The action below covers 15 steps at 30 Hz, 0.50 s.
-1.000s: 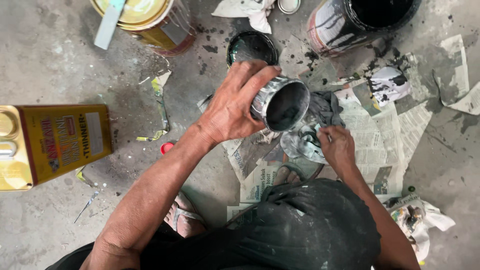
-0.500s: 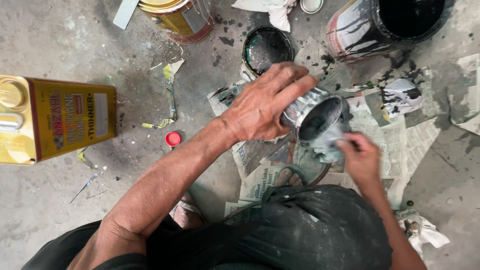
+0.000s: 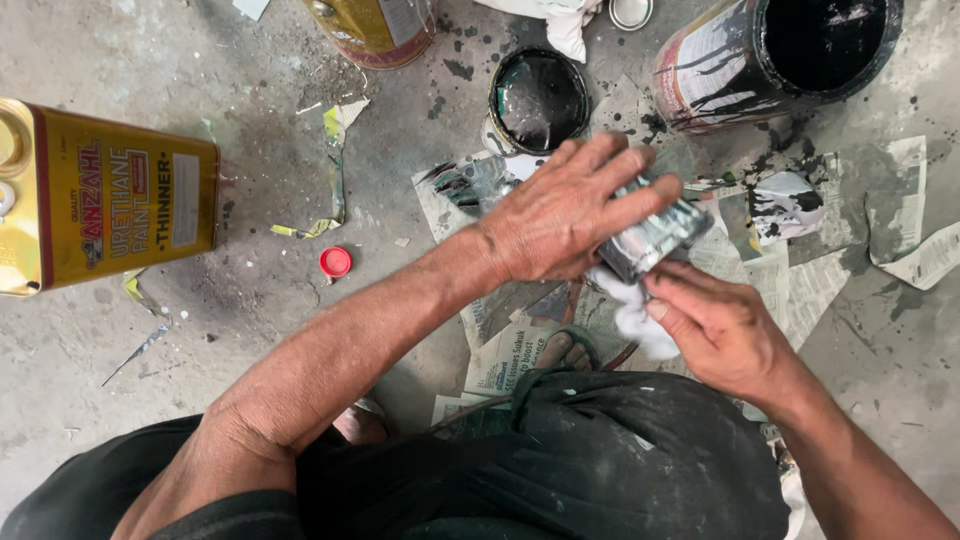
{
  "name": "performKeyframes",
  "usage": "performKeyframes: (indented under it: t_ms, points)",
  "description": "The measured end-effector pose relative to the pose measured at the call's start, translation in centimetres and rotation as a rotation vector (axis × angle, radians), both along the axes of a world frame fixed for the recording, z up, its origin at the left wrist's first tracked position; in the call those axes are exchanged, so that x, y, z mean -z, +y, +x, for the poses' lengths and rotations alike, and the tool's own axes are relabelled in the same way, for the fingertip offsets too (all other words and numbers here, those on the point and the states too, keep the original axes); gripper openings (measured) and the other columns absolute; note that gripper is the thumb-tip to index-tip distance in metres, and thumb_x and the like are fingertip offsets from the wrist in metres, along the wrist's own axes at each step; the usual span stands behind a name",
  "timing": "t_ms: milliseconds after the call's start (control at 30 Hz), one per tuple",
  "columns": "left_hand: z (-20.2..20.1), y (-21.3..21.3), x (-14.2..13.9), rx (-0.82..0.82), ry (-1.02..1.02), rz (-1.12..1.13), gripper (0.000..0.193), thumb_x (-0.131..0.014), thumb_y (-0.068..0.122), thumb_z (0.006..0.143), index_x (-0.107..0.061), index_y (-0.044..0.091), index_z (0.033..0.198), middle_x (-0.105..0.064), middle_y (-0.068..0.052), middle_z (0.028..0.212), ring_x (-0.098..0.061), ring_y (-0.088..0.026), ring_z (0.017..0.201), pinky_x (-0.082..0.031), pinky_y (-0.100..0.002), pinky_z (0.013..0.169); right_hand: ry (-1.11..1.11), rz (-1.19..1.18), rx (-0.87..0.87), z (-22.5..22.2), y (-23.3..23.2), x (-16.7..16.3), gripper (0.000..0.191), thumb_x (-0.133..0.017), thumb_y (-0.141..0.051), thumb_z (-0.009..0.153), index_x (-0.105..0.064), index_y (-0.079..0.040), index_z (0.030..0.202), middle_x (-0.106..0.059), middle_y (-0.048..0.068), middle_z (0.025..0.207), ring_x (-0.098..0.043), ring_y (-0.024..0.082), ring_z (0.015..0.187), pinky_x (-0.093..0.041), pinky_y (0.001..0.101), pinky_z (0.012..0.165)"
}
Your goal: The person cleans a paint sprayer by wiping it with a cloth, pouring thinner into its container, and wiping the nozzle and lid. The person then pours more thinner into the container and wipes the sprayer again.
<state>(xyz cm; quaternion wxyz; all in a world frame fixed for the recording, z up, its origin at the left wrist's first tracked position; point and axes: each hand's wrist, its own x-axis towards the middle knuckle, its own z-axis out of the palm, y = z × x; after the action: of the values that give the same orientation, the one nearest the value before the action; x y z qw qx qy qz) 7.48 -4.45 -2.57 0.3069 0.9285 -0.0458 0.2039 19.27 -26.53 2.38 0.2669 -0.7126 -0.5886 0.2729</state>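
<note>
While the left hand (image 3: 570,215) grips the small tin (image 3: 655,238) just below the big black bucket (image 3: 790,55), the right hand (image 3: 715,325) pinches a white rag (image 3: 630,310) against it; wiping looks unfinished, paint streaks remain.

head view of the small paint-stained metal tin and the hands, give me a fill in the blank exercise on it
1. The left hand grips the small paint-stained metal tin from ____.
2. The right hand presses a ____ crumpled cloth against the tin.
3. The small round plastic cap on the concrete floor is ____.
4. The rectangular yellow metal can lies at the picture's ____ edge.

Missing words: above; white; red; left
</note>
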Motion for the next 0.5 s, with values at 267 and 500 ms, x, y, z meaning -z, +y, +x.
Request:
performKeyframes:
  t_ms: [267, 500]
  points:
    - [0.4, 0.4, 1.1, -0.033, -0.043, 0.011, 0.107, -0.091, 0.012, 0.055, -0.04, 0.02, 0.149, -0.05, -0.009, 0.135, -0.047, -0.033, 0.127, -0.051, -0.05, 0.102, -0.911, 0.134, -0.275, 3.4, 1.5, -1.5, 0.022, -0.069, -0.004, 0.086, -0.077, -0.007, 0.106, -0.076, 0.011, 0.112, -0.067, 0.036, 0.1, -0.059, 0.0402, 0.079]
    - [0.1, -0.1, 0.1, -0.093, -0.023, -0.018, 0.093, -0.087, 0.006, 0.063, -0.042, 0.019, 0.143, -0.048, -0.009, 0.133, -0.048, -0.035, 0.126, -0.051, -0.05, 0.101, 0.083, 0.028, 0.163, -0.3, 0.0, 2.0, 0.014, -0.067, -0.007, 0.096, -0.069, -0.002, 0.109, -0.072, 0.01, 0.111, -0.071, 0.023, 0.098, -0.056, 0.0345, 0.084]
